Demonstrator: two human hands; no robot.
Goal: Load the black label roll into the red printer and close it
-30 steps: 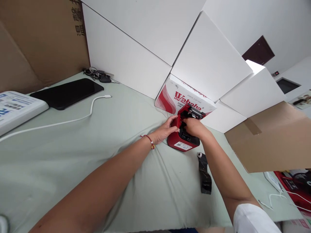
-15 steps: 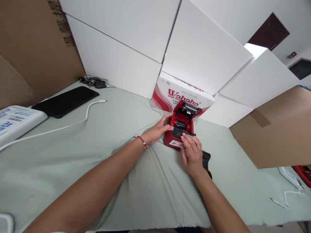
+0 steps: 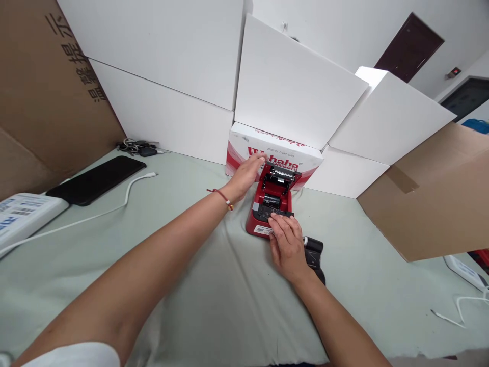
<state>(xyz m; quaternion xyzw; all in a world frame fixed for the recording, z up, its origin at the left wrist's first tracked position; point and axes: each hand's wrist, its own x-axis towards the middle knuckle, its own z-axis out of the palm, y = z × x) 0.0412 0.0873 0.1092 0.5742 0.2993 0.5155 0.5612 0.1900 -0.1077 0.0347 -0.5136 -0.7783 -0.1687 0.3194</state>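
Observation:
A small red machine like a label printer (image 3: pixel 250 224) stands on the cloth with its lid (image 3: pixel 282 176) raised. A shiny black roll (image 3: pixel 272 199) lies inside it, and a black strip (image 3: pixel 264 210) crosses its front opening. My left hand (image 3: pixel 246 178) reaches to the upper left corner of the lid, fingers stretched out and touching its edge. My right hand (image 3: pixel 288 244) is at the front right, fingertips on the strip and thumb lower against the front, beside a white label (image 3: pixel 263 230). A black object with rolled ends (image 3: pixel 314 255) lies partly behind my right wrist.
A Wahaha carton (image 3: pixel 239 148) stands behind the machine, against white panels (image 3: pixel 286 86). On the left lie a black phone (image 3: pixel 97 178), keys (image 3: pixel 139 148), a white cable (image 3: pixel 128 191) and a white box (image 3: pixel 34 214). A brown cardboard panel (image 3: pixel 428 199) stands on the right.
My left hand has moved from the machine's front left side up to the raised lid. My right hand stays at the front on the black strip. The camera view has shifted slightly.

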